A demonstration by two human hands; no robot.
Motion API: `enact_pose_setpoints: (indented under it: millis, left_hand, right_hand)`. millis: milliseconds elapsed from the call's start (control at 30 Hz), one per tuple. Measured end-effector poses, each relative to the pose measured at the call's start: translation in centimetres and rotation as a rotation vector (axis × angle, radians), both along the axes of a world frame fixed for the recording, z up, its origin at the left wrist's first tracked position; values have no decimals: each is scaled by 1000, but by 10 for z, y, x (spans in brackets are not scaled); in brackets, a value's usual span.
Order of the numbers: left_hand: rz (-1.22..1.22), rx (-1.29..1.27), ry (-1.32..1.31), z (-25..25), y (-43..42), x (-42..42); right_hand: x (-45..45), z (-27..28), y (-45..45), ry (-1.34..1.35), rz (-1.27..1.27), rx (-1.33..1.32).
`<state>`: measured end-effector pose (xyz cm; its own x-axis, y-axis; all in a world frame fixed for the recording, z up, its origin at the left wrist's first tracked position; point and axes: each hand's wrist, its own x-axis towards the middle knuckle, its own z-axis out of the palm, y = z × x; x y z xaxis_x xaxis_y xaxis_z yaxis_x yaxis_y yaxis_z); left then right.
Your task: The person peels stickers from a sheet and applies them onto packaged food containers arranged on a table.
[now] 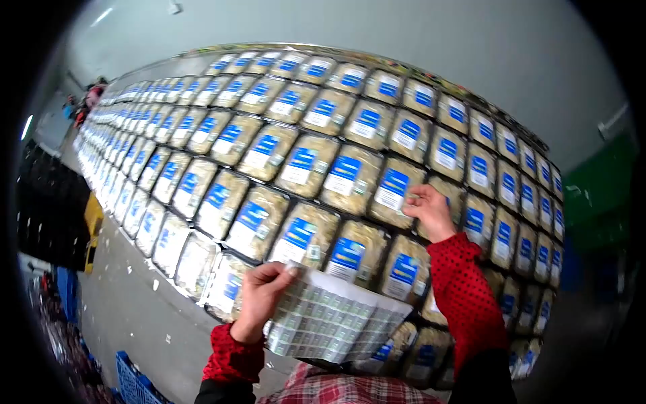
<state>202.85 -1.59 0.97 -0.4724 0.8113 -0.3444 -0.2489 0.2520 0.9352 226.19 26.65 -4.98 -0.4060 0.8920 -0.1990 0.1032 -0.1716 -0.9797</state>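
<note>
My left hand is closed on the top left corner of a sheet of stickers, thumb on top. Rows of small green-and-white printed labels cover the sheet, which hangs over the nearest packs. My right hand has its fingers pinched together above a clear-wrapped black tray of pale food with a blue-and-white label. Whatever sits between those fingertips is too small to make out. Many trays, such as this tray, also carry a small pale sticker beside the big label.
Long rows of wrapped trays cover the table. A blue plastic crate stands on the floor at lower left, with black stacked crates further off. Another person is at the far left end.
</note>
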Motion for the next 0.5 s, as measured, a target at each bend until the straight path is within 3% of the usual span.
enact_pose_setpoints:
  millis: [300, 500]
  left_hand:
    - [52, -14, -5, -7, -2, -46]
    - [23, 13, -88, -13, -2, -62]
  right_hand:
    - [-131, -27, 52, -31, -92, 97]
    - [-160, -48, 76, -142, -221, 102]
